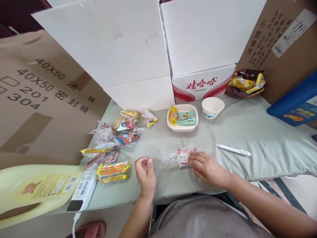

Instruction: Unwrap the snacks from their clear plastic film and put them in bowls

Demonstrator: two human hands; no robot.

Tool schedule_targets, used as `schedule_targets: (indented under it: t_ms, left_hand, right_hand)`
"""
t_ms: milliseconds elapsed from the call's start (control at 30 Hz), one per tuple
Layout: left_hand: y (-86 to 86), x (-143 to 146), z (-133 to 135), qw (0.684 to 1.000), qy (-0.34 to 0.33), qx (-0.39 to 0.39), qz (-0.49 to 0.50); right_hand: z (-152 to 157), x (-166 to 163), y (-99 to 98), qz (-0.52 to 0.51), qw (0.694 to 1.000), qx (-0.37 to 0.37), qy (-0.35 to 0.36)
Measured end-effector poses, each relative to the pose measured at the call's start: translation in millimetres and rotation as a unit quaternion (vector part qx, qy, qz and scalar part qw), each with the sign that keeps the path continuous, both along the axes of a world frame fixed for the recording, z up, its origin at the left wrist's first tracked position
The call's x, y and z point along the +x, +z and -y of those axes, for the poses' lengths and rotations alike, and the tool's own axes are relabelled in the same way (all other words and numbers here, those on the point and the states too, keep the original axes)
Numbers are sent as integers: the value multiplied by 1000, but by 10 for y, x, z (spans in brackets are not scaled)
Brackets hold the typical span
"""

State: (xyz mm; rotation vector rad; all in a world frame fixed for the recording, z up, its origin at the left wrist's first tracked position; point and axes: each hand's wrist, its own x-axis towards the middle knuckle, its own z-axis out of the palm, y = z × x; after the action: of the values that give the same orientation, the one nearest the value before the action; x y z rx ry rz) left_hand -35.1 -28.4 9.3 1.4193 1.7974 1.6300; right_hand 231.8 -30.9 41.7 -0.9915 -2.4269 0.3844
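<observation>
Near the table's front edge, my left hand [146,175] is held up with its fingers curled in and its thumb along the side. Nothing shows in it. To its right lies a crinkled clear plastic packet [170,159] with a red-and-white label. My right hand [208,169] is palm down over the right part of this packet, fingers bent against the label; its thumb is hidden. Beyond the packet sits a white tray [182,129] holding a yellow-wrapped snack [173,115] and a teal packet [186,118]. A white paper bowl [213,107] stands beside the tray.
A white utility knife [233,149] lies right of my right hand. Wrapped snacks [126,127] and a yellow bundle [113,172] lie at left, near a power strip [84,188] and yellow jug [42,188]. A snack basket [244,92], blue container [294,102] and boxes [203,82] edge the table.
</observation>
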Motion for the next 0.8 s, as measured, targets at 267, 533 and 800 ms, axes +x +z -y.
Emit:
schedule_targets:
  t_ms: [267, 533, 800]
  left_hand:
    - [233, 419, -30, 878, -385, 8, -285]
    - [297, 268, -184, 853, -319, -91, -404]
    - [852, 157, 16, 717, -631, -188, -229]
  right_hand:
    - [-394, -64, -56, 66, 989, -30, -127]
    - [-308, 128, 190, 196, 939, -167, -227]
    - [-67, 340, 519, 239, 934, -197, -181]
